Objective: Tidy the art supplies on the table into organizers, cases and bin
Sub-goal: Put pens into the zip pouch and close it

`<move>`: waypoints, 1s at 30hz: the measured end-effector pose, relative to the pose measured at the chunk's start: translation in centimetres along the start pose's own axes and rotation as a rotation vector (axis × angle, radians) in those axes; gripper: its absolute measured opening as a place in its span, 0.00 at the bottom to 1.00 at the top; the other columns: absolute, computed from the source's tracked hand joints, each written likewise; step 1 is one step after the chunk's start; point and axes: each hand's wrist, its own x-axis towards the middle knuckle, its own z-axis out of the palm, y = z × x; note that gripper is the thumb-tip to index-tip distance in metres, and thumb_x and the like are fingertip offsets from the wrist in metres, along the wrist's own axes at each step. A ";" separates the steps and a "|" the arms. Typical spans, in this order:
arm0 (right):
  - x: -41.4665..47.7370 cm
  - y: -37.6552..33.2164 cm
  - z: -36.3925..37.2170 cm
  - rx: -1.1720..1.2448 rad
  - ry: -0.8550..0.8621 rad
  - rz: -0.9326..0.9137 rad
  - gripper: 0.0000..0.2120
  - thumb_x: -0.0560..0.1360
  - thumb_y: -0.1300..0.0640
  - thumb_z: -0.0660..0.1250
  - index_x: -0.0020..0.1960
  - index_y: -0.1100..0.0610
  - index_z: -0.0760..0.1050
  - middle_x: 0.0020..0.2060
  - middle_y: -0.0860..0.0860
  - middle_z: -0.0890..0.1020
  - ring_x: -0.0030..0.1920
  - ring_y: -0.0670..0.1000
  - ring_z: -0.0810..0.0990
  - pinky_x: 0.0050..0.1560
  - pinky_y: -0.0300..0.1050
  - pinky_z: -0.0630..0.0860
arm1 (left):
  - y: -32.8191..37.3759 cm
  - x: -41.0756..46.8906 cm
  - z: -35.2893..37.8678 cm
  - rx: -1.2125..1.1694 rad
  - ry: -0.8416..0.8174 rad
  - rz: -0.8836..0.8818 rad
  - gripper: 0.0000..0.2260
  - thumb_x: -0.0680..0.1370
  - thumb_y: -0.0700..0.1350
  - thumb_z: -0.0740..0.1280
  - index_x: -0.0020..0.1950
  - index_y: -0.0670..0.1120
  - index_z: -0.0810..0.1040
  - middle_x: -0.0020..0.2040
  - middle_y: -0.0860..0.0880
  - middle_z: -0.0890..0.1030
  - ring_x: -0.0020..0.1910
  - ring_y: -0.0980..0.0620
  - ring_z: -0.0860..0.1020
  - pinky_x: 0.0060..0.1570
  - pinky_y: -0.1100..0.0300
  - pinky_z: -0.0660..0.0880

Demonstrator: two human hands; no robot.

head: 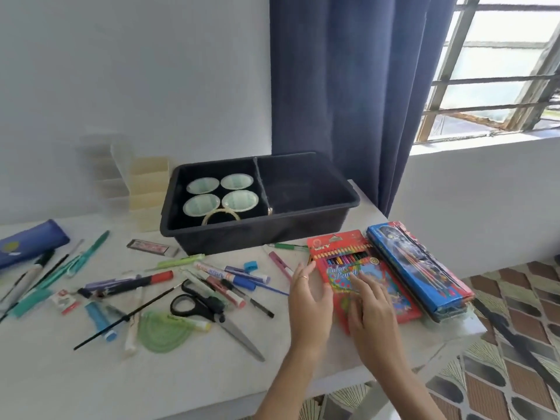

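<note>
With the red colour-pencil box flat near the surface's right edge, the right hand lies open on it and the left hand open beside it, neither grip closed, so lifting it toward the black bin likely needs both closing on its edges.

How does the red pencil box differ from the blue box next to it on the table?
The red pencil box shows a row of coloured pencils on its front; the blue box shows a dark picture. The right hand rests on the red pencil box; the blue box is untouched. The blue box looks thicker than the red pencil box. Both lie flat, side by side.
</note>
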 end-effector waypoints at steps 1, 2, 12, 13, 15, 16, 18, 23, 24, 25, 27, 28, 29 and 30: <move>0.5 -1.5 0.1 0.049 -0.025 -0.018 0.15 0.77 0.63 0.61 0.63 0.62 0.74 0.61 0.55 0.77 0.62 0.55 0.73 0.63 0.45 0.67 | 0.6 0.0 -1.3 -0.022 0.028 -0.003 0.18 0.79 0.43 0.64 0.68 0.52 0.69 0.65 0.59 0.70 0.65 0.61 0.68 0.64 0.67 0.66; 0.9 -3.2 0.2 0.091 -0.057 -0.041 0.15 0.77 0.64 0.62 0.63 0.61 0.74 0.59 0.53 0.77 0.61 0.53 0.73 0.60 0.42 0.66 | 1.1 0.0 -2.7 -0.038 0.060 -0.010 0.17 0.78 0.43 0.64 0.67 0.53 0.70 0.60 0.61 0.72 0.60 0.63 0.70 0.62 0.67 0.68; -0.7 -18.0 5.7 0.513 -0.397 -0.091 0.11 0.78 0.63 0.61 0.54 0.52 0.77 0.47 0.43 0.80 0.47 0.39 0.76 0.43 0.27 0.70 | 1.0 -2.5 -18.4 -0.198 0.438 -0.062 0.14 0.77 0.41 0.64 0.61 0.53 0.75 0.56 0.58 0.77 0.54 0.62 0.75 0.44 0.78 0.70; -1.3 -19.1 6.5 0.538 -0.439 -0.089 0.11 0.78 0.63 0.61 0.54 0.51 0.77 0.48 0.42 0.80 0.47 0.39 0.77 0.44 0.29 0.71 | 0.6 -3.0 -19.9 -0.204 0.473 -0.071 0.14 0.77 0.41 0.64 0.61 0.53 0.75 0.56 0.59 0.77 0.55 0.62 0.75 0.44 0.77 0.71; -2.4 -21.6 7.9 0.572 -0.519 -0.089 0.12 0.77 0.64 0.62 0.51 0.48 0.77 0.46 0.42 0.81 0.46 0.40 0.78 0.46 0.35 0.75 | -0.3 -3.7 -23.0 -0.214 0.536 -0.092 0.13 0.77 0.42 0.64 0.60 0.54 0.76 0.55 0.60 0.78 0.55 0.63 0.75 0.44 0.76 0.71; -2.9 -22.8 8.6 0.583 -0.558 -0.090 0.13 0.77 0.65 0.61 0.50 0.47 0.77 0.43 0.43 0.82 0.45 0.41 0.78 0.46 0.36 0.75 | -0.7 -4.1 -24.5 -0.214 0.563 -0.095 0.12 0.77 0.42 0.64 0.59 0.54 0.76 0.55 0.60 0.78 0.55 0.64 0.75 0.43 0.76 0.71; -3.8 -25.3 10.0 0.601 -0.614 -0.105 0.14 0.77 0.65 0.61 0.48 0.47 0.77 0.41 0.45 0.82 0.44 0.44 0.79 0.43 0.34 0.73 | -1.5 -4.5 -27.4 -0.204 0.621 -0.086 0.12 0.77 0.41 0.64 0.59 0.52 0.77 0.54 0.59 0.79 0.54 0.64 0.76 0.45 0.75 0.72; -6.1 -31.6 14.2 0.662 -0.699 -0.095 0.17 0.75 0.69 0.59 0.46 0.48 0.79 0.37 0.46 0.84 0.40 0.46 0.80 0.43 0.38 0.76 | -3.2 -4.9 -35.1 -0.179 0.733 -0.080 0.09 0.77 0.41 0.65 0.53 0.52 0.79 0.49 0.58 0.81 0.48 0.69 0.76 0.43 0.78 0.70; -6.5 -32.9 15.1 0.677 -0.709 -0.069 0.18 0.75 0.69 0.59 0.45 0.49 0.79 0.37 0.47 0.84 0.39 0.47 0.80 0.43 0.39 0.76 | -3.6 -4.9 -36.6 -0.167 0.737 -0.083 0.08 0.77 0.41 0.65 0.52 0.52 0.80 0.48 0.58 0.81 0.47 0.69 0.76 0.43 0.78 0.70; -6.9 -34.2 16.0 0.696 -0.718 -0.039 0.18 0.74 0.70 0.58 0.45 0.50 0.80 0.36 0.48 0.84 0.39 0.48 0.80 0.42 0.40 0.76 | -4.0 -4.8 -38.1 -0.153 0.739 -0.085 0.08 0.77 0.41 0.64 0.51 0.52 0.80 0.48 0.57 0.81 0.47 0.69 0.76 0.43 0.77 0.70; -7.5 -36.8 18.0 0.745 -0.731 0.028 0.18 0.74 0.70 0.58 0.43 0.52 0.80 0.36 0.49 0.84 0.38 0.51 0.80 0.42 0.42 0.76 | -4.7 -4.4 -41.3 -0.117 0.735 -0.077 0.08 0.77 0.41 0.65 0.50 0.51 0.80 0.47 0.56 0.82 0.46 0.67 0.77 0.44 0.75 0.71; -7.7 -38.0 18.9 0.768 -0.736 0.063 0.17 0.74 0.70 0.58 0.43 0.52 0.80 0.36 0.50 0.84 0.37 0.51 0.80 0.41 0.43 0.76 | -5.2 -4.0 -42.8 -0.099 0.729 -0.073 0.07 0.77 0.42 0.65 0.50 0.51 0.80 0.47 0.56 0.82 0.46 0.66 0.77 0.45 0.74 0.71; -7.8 -39.2 19.8 0.789 -0.739 0.097 0.17 0.74 0.69 0.58 0.43 0.53 0.81 0.37 0.51 0.84 0.36 0.50 0.80 0.40 0.43 0.76 | -5.7 -3.5 -44.3 -0.081 0.720 -0.074 0.05 0.77 0.44 0.66 0.51 0.51 0.80 0.47 0.56 0.82 0.46 0.66 0.77 0.45 0.74 0.71; -7.8 -40.2 20.7 0.809 -0.741 0.132 0.16 0.75 0.69 0.58 0.43 0.54 0.81 0.37 0.52 0.84 0.36 0.50 0.80 0.38 0.43 0.76 | -6.3 -3.0 -45.7 -0.060 0.711 -0.077 0.05 0.77 0.46 0.66 0.51 0.52 0.80 0.46 0.56 0.82 0.46 0.66 0.77 0.44 0.74 0.71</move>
